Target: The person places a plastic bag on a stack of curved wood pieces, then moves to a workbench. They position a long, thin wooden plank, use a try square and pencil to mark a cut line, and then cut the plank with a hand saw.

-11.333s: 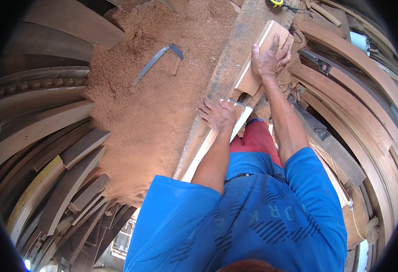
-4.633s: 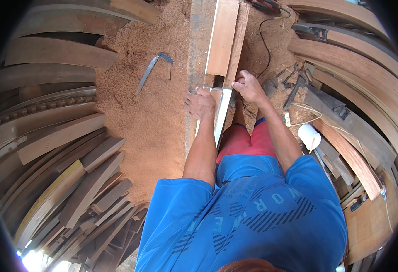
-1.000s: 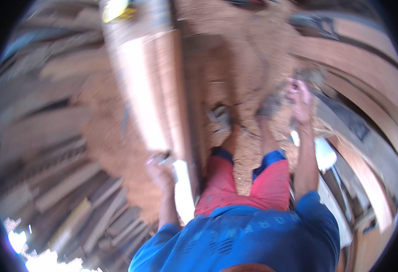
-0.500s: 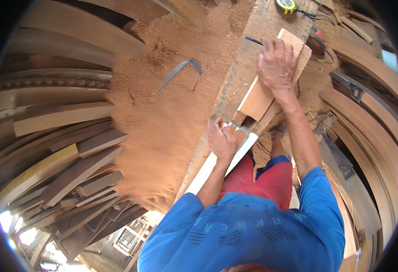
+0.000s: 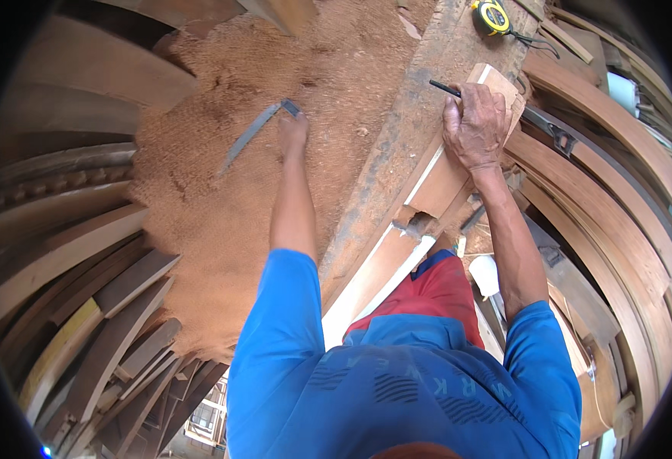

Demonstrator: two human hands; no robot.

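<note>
My left hand [image 5: 293, 134] reaches out over the sawdust, its fingers closed at the dark end of a try square [image 5: 248, 140] with a long grey blade. The fingertips are small and partly hidden. My right hand [image 5: 476, 126] lies on a brown timber piece [image 5: 447, 180] with a pale edge, and a black pencil [image 5: 445, 88] sticks out from between its thumb and fingers. A rectangular hole [image 5: 420, 223] is cut into the timber close to my body. The timber rests along a worn, dusty wooden bench plank [image 5: 386, 145].
A yellow and black tape measure [image 5: 492, 17] sits at the plank's far end. Sawdust [image 5: 198, 237] covers the ground to the left. Stacked boards [image 5: 68, 237] line the left side, and long planks with a hand plane [image 5: 559, 138] lie to the right.
My left hand has left the timber near the hole and stretched out left to the try square. The right hand stays on the timber, with the pencil now more plainly between its fingers.
</note>
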